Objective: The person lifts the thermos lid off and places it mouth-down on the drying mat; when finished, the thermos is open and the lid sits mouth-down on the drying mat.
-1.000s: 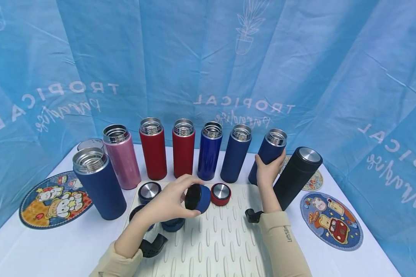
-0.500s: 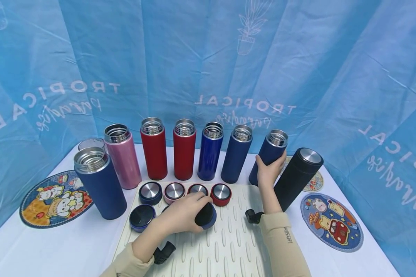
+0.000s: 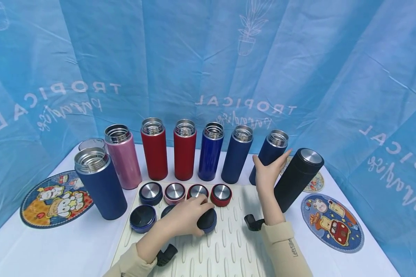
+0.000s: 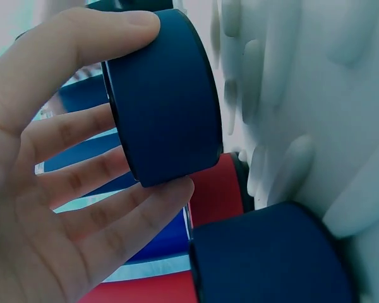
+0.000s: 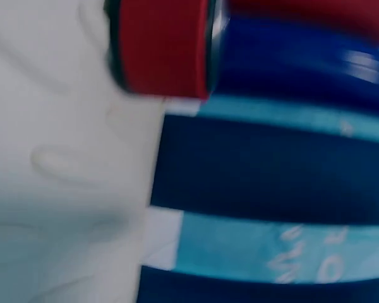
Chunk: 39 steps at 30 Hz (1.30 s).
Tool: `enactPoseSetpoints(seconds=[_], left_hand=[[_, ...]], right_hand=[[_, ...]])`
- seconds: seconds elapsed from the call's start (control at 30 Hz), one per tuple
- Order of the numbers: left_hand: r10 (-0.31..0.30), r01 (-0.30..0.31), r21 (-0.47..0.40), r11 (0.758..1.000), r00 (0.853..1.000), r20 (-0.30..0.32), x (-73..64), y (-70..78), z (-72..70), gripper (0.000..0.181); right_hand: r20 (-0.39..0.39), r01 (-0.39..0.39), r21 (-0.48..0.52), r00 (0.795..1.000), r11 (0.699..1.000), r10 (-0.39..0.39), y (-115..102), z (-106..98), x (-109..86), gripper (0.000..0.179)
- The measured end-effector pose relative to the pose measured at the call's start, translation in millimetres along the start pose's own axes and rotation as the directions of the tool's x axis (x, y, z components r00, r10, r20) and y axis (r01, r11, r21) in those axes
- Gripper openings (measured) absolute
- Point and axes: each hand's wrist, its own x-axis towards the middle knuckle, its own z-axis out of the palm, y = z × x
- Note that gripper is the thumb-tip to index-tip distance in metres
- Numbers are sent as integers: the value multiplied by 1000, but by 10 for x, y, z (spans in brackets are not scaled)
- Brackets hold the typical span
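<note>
My left hand (image 3: pixel 185 217) holds a dark blue bottle lid (image 4: pixel 164 95) between thumb and fingers, low at the cream ribbed mat (image 3: pixel 228 246). The lid's dark top faces up in the head view. Beside it another dark blue lid (image 4: pixel 271 259) shows in the left wrist view. My right hand (image 3: pixel 268 175) has its fingers spread in front of an uncapped navy bottle (image 3: pixel 270 151), holding nothing. That hand does not show in the right wrist view, where a red lid (image 5: pixel 164 47) and bottle sides appear.
Behind the mat stand several uncapped bottles, among them pink (image 3: pixel 123 161), red (image 3: pixel 154 156) and bright blue (image 3: pixel 209 157). A large navy bottle (image 3: pixel 104 192) is at left, a capped black bottle (image 3: pixel 294 179) at right. More lids (image 3: pixel 150 192) line the mat. Round cartoon mats (image 3: pixel 332 223) lie either side.
My left hand has brought the tilted blue lid down to the mat, in front of the red lids. My right hand has let go of the navy bottle and drawn slightly back.
</note>
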Motion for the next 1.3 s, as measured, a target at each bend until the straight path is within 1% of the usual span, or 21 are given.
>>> enactPoseSetpoints(seconds=[0.13,0.2,0.27,0.33,0.4,0.5,0.57,0.6,0.67,0.73,0.77,0.87,0.97,1.1,1.2,1.27,1.3], left_hand=[[2,-2,10,1000,1000,6,6,4,12,64],[0,0,15,1000,1000,11,8,6,17,65],[-8,8,14,1000,1000,18,11,7,22,65],[-14,14,14,1000,1000,23,14,7,29,65],[-17,16,17,1000,1000,24,15,3,38,64],[-10,9,24,1000,1000,19,13,-2,51,63],[-2,2,32,999,1000,16,12,-4,60,62],[-1,0,35,999,1000,15,12,-5,63,62],[-2,1,36,999,1000,21,11,-6,69,61],[-9,8,35,999,999,31,13,-5,73,61],[-14,12,33,999,999,36,14,-5,75,61],[-22,21,35,999,999,45,15,-3,76,61],[-22,20,48,999,999,42,16,-5,79,62],[-15,13,60,998,999,35,17,-11,87,62],[-18,16,61,998,999,37,18,-14,88,63],[-22,19,62,998,999,39,20,-16,86,64],[-24,21,62,998,999,39,22,-17,86,64]], right_hand=[[43,97,30,994,995,-98,-161,-58,-160,102],[58,151,55,986,987,-154,-229,-99,-220,100],[61,217,92,973,972,-222,-292,-144,-262,99],[56,282,132,955,950,-291,-354,-193,-296,97],[44,350,167,931,922,-361,-418,-252,-322,96],[13,448,190,888,873,-459,-512,-360,-349,90],[-11,506,186,858,842,-513,-567,-446,-354,86],[-26,526,185,847,830,-531,-589,-490,-350,84],[-52,553,170,831,815,-554,-628,-583,-331,80],[-86,567,154,824,809,-561,-657,-679,-293,79],[-101,567,144,824,811,-558,-668,-727,-267,78],[-128,545,113,837,831,-532,-675,-871,-184,75],[-119,508,115,860,854,-496,-643,-1003,-104,72],[-70,469,133,883,873,-464,-558,-1147,-7,70],[-13,431,164,901,887,-435,-485,-1227,62,70],[28,385,210,916,899,-399,-440,-1270,102,73],[51,364,237,921,901,-386,-415,-1290,122,75]])
